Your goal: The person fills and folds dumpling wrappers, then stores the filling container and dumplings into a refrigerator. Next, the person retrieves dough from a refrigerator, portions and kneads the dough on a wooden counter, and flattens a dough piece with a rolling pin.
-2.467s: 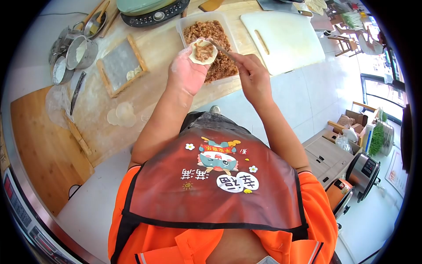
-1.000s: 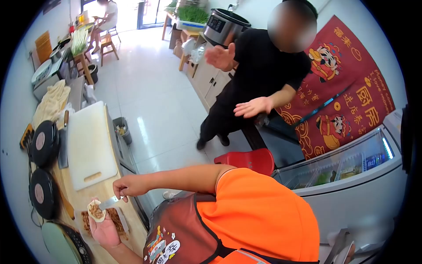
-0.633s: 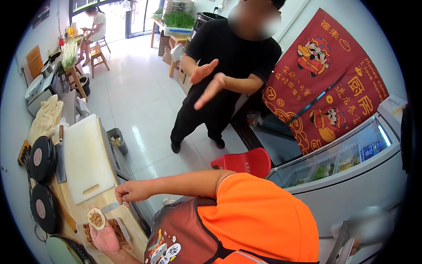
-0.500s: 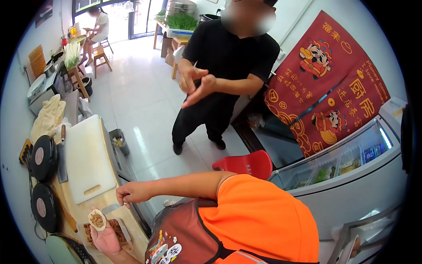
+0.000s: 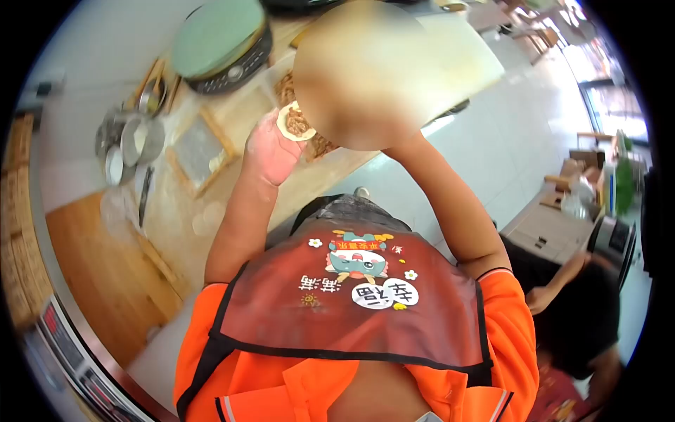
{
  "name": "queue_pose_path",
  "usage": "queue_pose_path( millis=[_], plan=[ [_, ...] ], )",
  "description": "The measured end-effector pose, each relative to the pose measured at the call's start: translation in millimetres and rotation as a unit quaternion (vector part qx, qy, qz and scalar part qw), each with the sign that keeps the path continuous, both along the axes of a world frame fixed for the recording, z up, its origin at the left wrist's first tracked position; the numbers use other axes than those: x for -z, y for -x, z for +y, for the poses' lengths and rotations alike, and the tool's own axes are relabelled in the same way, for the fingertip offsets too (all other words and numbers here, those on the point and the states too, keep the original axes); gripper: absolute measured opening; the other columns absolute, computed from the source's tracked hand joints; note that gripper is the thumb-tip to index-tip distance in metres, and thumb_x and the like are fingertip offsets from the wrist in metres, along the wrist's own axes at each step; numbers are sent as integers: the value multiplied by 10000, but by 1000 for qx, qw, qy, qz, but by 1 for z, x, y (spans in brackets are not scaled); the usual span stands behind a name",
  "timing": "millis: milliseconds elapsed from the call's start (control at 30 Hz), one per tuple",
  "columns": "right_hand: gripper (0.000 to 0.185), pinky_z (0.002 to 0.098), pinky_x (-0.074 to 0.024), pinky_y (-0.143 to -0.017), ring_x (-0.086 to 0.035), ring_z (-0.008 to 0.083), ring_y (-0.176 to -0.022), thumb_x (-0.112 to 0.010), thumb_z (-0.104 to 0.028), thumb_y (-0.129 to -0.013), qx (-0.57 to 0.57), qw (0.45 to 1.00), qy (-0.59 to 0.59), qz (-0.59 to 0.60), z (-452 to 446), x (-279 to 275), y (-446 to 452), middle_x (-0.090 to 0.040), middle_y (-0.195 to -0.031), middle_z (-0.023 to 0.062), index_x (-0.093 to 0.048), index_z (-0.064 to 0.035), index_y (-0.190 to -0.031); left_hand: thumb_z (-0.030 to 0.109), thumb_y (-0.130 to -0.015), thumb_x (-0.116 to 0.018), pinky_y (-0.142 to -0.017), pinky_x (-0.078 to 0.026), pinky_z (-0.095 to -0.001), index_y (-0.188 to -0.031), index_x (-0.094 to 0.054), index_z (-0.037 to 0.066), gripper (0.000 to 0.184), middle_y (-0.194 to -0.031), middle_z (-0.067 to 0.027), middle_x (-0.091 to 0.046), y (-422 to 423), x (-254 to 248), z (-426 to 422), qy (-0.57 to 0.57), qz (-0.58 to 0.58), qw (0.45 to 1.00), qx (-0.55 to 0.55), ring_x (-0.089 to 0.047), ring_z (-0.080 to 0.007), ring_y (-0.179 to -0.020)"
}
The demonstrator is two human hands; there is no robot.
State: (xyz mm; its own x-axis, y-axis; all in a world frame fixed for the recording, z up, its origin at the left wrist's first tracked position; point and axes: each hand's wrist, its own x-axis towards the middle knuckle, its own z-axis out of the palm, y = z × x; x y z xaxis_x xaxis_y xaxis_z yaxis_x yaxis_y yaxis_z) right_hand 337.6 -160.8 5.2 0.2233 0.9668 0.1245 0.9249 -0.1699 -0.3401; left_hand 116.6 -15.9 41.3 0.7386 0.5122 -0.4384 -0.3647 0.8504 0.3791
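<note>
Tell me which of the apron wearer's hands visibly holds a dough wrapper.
The left hand: it holds the dough wrapper topped with filling. The right hand is blurred out, so its grip cannot be seen.

The left hand [image 5: 273, 153] holds a round wrapper [image 5: 285, 124] heaped with filling [image 5: 299, 125], while the right hand [image 5: 373, 118] is blurred over beside it, its grip impossible to make out. Across the floured bench [image 5: 309, 177] lie a wooden-framed screen [image 5: 220, 132], metal bowls [image 5: 143, 141] and a green-lidded cooker [image 5: 218, 39]. At the lower right stands another person [image 5: 576, 309] in black.
</note>
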Motion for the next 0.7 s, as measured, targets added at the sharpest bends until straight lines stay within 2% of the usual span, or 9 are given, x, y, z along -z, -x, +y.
queue_pose_path(
  millis=[133, 233, 333, 433, 467, 567, 600, 633, 700],
  plan=[
    [236, 449, -530, -748, -678, 338, -892, -502, -50, -879, -28, 998, 9, 56, 6, -19, -5, -654, -1017, 128, -620, -125, -1069, 214, -1059, -282, -1144, -399, -452, -1364, -392, -157, 492, -1400, -293, -494, 13, 1, -15, -5, 51, 996, -73, -505, -385, -1305],
    [225, 453, -518, -750, -668, 365, -899, -473, -39, -898, 8, 990, 141, 14, 2, -36, -16, -655, -1009, 162, -627, -117, -1043, 190, -1050, -301, -1140, -405, -444, -1361, -395, -158, 476, -1394, -284, -505, 16, 12, -21, 4, 63, 993, -100, -513, -377, -1299],
    [190, 409, -505, -723, -676, 302, -842, -477, -13, -917, 17, 976, 107, 190, -4, -20, -31, -649, -889, 115, -612, -85, -1029, 169, -1044, -311, -1134, -412, -437, -1357, -400, -158, 462, -1386, -278, -516, 17, 20, -17, -18, 23, 993, -114, -520, -368, -1292],
    [108, 346, -488, -726, -634, 183, -830, -511, -33, -956, 54, 831, 86, 547, -5, -29, -28, -615, -829, 27, -598, -46, -1018, 172, -1042, -321, -1128, -418, -429, -1352, -410, -154, 459, -1377, -274, -526, 16, 26, -21, -42, 2, 992, -116, -531, -361, -1282],
    [79, 283, -472, -779, -566, 110, -871, -573, -82, -972, 37, 846, 64, 529, -5, -33, -18, -597, -872, -10, -599, -19, -1011, 177, -1042, -325, -1127, -419, -427, -1350, -415, -152, 460, -1373, -273, -530, 15, 27, -23, -49, 2, 992, -113, -535, -358, -1277],
    [98, 264, -463, -843, -568, 109, -916, -597, -99, -967, -74, 843, -14, 532, 3, -29, 2, -624, -920, 24, -608, -17, -1018, 207, -1042, -347, -1121, -425, -420, -1344, -431, -144, 470, -1359, -268, -544, 2, 25, -26, -14, 5, 994, -105, -547, -350, -1266],
    [95, 261, -448, -902, -566, 115, -960, -604, -88, -961, -77, 837, 29, 541, 5, -38, 6, -625, -939, 31, -612, -16, -1021, 213, -1042, -355, -1119, -427, -417, -1343, -435, -142, 472, -1357, -267, -547, -3, 20, -21, -18, -18, 994, -104, -549, -348, -1265],
    [71, 236, -468, -777, -569, 93, -840, -580, -87, -974, -101, 872, 9, 478, 6, -32, 4, -605, -880, 23, -605, -40, -1020, 219, -1042, -363, -1117, -430, -415, -1342, -439, -140, 475, -1355, -265, -550, -4, 17, -23, -14, -37, 994, -103, -552, -346, -1263],
    [54, 201, -421, -613, -508, 54, -683, -556, -76, -980, -35, 798, 106, 593, 2, -49, -5, -564, -808, 4, -593, -75, -1020, 223, -1040, -378, -1094, -448, -403, -1324, -473, -115, 452, -1328, -233, -578, 0, 11, -32, -16, -39, 995, -88, -573, -318, -1238]
  ],
)
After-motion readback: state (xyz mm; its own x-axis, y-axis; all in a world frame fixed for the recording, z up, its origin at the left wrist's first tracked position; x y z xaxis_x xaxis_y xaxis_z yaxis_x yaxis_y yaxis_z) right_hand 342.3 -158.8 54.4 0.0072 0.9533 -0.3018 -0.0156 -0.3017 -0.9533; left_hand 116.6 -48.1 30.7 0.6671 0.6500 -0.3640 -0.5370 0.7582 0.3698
